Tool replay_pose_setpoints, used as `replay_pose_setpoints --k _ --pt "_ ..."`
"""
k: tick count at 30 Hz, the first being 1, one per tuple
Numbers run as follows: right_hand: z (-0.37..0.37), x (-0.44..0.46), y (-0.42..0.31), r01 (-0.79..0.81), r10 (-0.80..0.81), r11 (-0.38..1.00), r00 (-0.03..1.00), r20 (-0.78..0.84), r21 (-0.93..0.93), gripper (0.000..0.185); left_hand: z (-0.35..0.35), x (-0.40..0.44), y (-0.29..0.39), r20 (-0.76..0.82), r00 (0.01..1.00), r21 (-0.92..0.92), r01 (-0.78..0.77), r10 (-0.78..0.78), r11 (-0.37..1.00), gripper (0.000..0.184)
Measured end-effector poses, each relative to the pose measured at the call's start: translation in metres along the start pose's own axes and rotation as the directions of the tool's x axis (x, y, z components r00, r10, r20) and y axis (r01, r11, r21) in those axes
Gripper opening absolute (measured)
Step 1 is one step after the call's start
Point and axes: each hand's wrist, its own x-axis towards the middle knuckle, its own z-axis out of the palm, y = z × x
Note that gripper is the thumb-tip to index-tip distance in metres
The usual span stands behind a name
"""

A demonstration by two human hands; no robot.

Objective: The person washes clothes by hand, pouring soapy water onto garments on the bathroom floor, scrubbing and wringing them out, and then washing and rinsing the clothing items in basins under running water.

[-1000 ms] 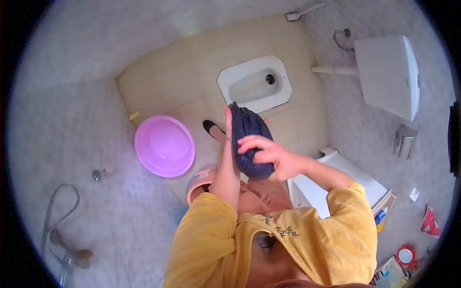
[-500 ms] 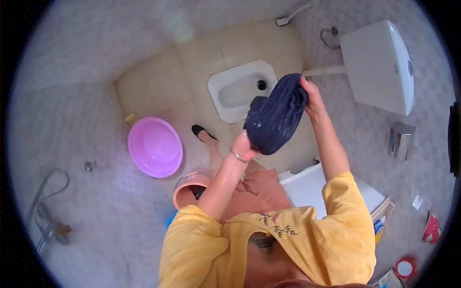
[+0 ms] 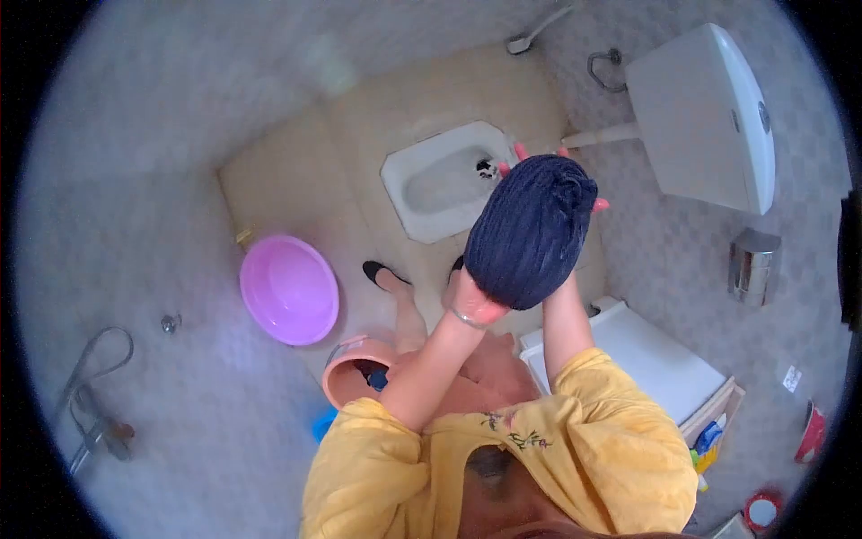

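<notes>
A bunched dark navy ribbed knit garment [image 3: 530,235] is held up in front of me, gathered into a rounded bundle. It looks wet. My left hand [image 3: 476,299], with a bracelet at the wrist, grips its lower left side; the fingers are mostly hidden by the fabric. From behind and below, my right hand [image 3: 600,206] supports the bundle, with only fingertips showing past its top and right edges. Beneath it on the floor is a white squat toilet [image 3: 389,184], with water splashing near its drain hole.
A purple basin [image 3: 289,289] stands left on the tiled floor. Close to my legs is a pink bucket [image 3: 337,373] with dark things inside. A white cistern [image 3: 687,117] hangs on the right wall, above a white-topped unit [image 3: 628,355]. The shower hose [image 3: 112,337] is far left.
The garment has gone from stretched out between both hands to a compact bundle, turned and slightly closer. My right hand has moved from its upper right end to behind it.
</notes>
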Motion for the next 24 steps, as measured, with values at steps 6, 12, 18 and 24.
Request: replay_pose_setpoints --k 6,12,18,24 --pt "-0.034 0.003 -0.031 -0.077 0.006 0.947 0.975 -0.221 -0.312 0.046 -0.034 -0.002 0.020 -0.136 0.990 0.289 0.003 0.038 0.957 0.041" --pt "0.031 0.009 -0.024 0.014 0.141 0.915 0.925 0.352 -0.402 0.030 0.016 -0.014 0.040 0.005 0.933 0.151 0.354 -0.359 0.923 0.047" --pt "0.050 0.002 -0.008 0.195 -0.079 0.942 0.921 0.382 -0.275 0.014 -0.002 0.009 0.029 0.223 0.972 0.204 -0.119 0.072 0.972 0.050" --pt "0.058 -0.010 -0.011 0.394 -0.430 0.850 0.902 -0.030 -0.350 0.011 0.058 -0.001 0.015 -0.007 0.841 0.339 -0.508 0.542 0.792 0.029"
